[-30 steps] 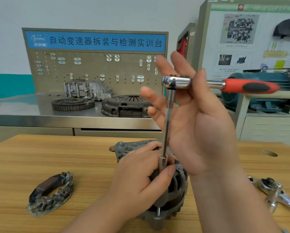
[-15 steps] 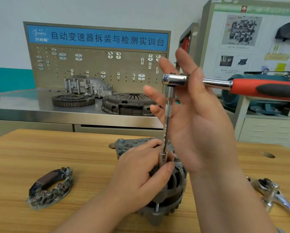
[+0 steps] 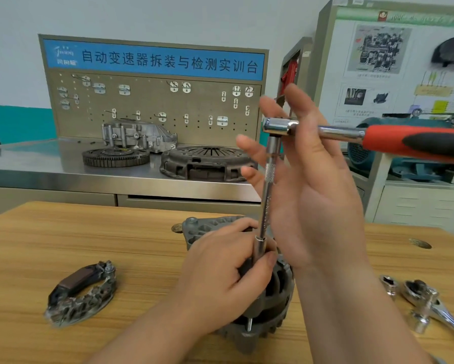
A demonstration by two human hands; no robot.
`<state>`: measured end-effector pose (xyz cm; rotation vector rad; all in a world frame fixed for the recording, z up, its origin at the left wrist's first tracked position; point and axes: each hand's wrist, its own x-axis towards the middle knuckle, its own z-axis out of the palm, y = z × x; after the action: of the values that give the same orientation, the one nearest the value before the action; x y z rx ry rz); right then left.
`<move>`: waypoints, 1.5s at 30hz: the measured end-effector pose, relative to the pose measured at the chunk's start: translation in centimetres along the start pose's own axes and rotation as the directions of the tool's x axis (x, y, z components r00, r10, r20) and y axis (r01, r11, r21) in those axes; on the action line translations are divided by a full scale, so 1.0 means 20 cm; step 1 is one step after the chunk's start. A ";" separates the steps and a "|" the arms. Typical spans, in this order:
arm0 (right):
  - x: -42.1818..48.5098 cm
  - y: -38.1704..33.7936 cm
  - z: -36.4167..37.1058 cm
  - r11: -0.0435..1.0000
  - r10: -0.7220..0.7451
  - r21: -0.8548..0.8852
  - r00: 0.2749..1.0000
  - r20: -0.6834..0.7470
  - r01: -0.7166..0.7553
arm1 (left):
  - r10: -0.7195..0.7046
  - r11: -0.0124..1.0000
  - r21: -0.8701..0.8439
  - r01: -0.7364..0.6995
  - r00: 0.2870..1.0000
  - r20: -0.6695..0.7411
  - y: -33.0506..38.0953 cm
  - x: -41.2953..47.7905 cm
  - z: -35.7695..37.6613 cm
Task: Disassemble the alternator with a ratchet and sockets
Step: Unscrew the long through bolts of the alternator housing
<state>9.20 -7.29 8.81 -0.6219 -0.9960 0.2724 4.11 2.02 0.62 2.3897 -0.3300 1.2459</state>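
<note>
One loose hold could let the socket slip: the right hand (image 3: 317, 195), fingers straight, merely pushes the ratchet (image 3: 378, 139) above the left hand (image 3: 220, 279), whose fingers pinch the extension (image 3: 267, 195) on the alternator (image 3: 279, 292).

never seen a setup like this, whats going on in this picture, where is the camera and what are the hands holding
There is no machine here: a person works with bare hands, and the picture comes from a camera worn on their head, looking forward and down. On the light wooden table stands a dark grey ribbed metal alternator. The left hand curls round its top, by the foot of a long chrome extension bar standing upright on it. A red-handled chrome ratchet sits on the bar's top; the right hand, fingers straight, rests against it near its head. Left on the table lies a dark horseshoe-shaped part; right, a second chrome ratchet with loose sockets.
</note>
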 end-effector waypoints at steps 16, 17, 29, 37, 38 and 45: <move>0.00 -0.03 0.01 0.998 0.006 -0.066 0.998 0.059 -0.003 | 0.010 1.000 0.002 -0.010 1.000 -0.011 0.00 0.00 0.00; 0.00 -0.02 0.01 0.999 0.045 -0.021 0.997 0.068 -0.043 | 0.020 1.000 -0.012 -0.020 1.000 -0.004 0.00 0.00 0.00; 0.00 -0.04 0.01 0.991 -0.054 -0.120 0.998 0.023 0.057 | 0.024 0.999 -0.023 -0.024 1.000 -0.010 0.00 0.00 0.00; 0.00 -0.02 0.00 0.985 0.158 0.073 0.987 0.028 -0.160 | 0.043 0.998 -0.038 -0.043 0.999 0.000 -0.01 0.00 0.00; 0.00 -0.02 0.00 0.991 0.124 0.046 0.992 0.022 -0.125 | 0.035 0.999 -0.027 -0.035 0.999 0.000 -0.01 0.00 0.00; -0.01 -0.01 0.02 0.999 -0.036 -0.030 0.999 0.006 0.036 | 0.007 1.000 0.024 -0.007 1.000 0.000 0.00 -0.01 0.01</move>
<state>8.86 -7.37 8.94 -0.6299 -1.0168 0.2276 4.13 1.92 0.48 2.4114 -0.3258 1.2597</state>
